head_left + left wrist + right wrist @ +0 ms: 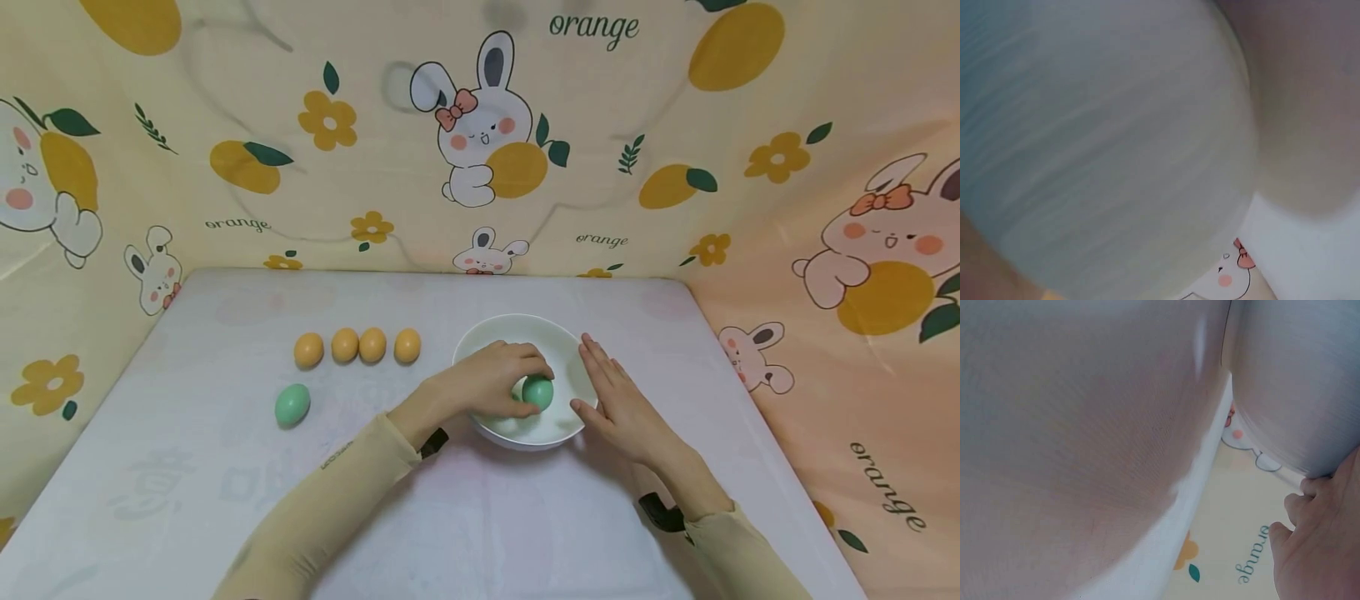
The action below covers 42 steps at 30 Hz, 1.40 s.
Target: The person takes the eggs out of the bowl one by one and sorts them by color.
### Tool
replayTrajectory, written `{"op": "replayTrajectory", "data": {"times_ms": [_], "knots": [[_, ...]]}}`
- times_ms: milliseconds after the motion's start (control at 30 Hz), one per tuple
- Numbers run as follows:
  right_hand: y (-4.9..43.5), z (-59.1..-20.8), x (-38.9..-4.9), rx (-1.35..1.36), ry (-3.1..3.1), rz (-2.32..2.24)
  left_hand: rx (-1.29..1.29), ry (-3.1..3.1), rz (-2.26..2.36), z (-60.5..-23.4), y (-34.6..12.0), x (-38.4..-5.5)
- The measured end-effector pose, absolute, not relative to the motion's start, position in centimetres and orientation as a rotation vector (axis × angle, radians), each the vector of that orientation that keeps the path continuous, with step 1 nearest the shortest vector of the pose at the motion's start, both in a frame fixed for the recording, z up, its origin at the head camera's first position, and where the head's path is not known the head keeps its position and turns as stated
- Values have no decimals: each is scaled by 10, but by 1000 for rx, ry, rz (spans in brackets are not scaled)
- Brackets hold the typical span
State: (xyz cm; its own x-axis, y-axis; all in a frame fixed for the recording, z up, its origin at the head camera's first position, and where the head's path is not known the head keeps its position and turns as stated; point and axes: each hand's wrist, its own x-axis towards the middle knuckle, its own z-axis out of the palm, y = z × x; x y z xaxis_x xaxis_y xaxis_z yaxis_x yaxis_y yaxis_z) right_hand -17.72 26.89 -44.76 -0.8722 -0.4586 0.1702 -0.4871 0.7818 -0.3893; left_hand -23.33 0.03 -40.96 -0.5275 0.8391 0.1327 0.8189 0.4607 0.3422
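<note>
A white bowl (pixel 517 327) stands on the table, and my left hand (pixel 495 377) reaches over its near left rim. Between thumb and fingers that hand grips a green egg (pixel 537 393), low inside the bowl. My right hand (pixel 622 408) lies at the bowl's right rim, fingers straight and thumb spread. In the right wrist view the right hand's fingers (pixel 1300 503) are at the bowl's outer wall (pixel 1297 381). The bowl's side (pixel 1116 144) fills most of the left wrist view, where the green egg is hidden.
Several yellow eggs, such as the leftmost yellow egg (pixel 308 351), lie in a row left of the bowl. Another green egg (pixel 292 406) rests nearer, below that row. A patterned cloth (pixel 375 183) with rabbits and oranges stands around the white-covered table (pixel 480 533).
</note>
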Motion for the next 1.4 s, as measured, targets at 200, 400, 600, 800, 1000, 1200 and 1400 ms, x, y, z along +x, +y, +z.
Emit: {"op": "replayTrajectory", "data": {"times_ms": [200, 400, 600, 800, 1000, 1200, 1400], "knots": [[269, -449, -178, 768, -2906, 655, 1499, 2680, 692, -401, -15, -232], [269, -448, -178, 757, -2919, 654, 1464, 2710, 816, -393, -36, -230], [269, -448, -178, 760, -2912, 637, 1379, 2757, 950, -386, -61, -226], [269, -447, -178, 758, -2926, 603, 1288, 2802, 1049, -381, -90, -220], [268, -446, -177, 761, -2923, 605, 1194, 2872, 1065, -378, -121, -213], [268, -446, -179, 769, -2907, 608, 1214, 2925, 1091, -380, -150, -206], [269, -449, -180, 776, -2900, 598, 1192, 2959, 1037, -384, -178, -203]]}}
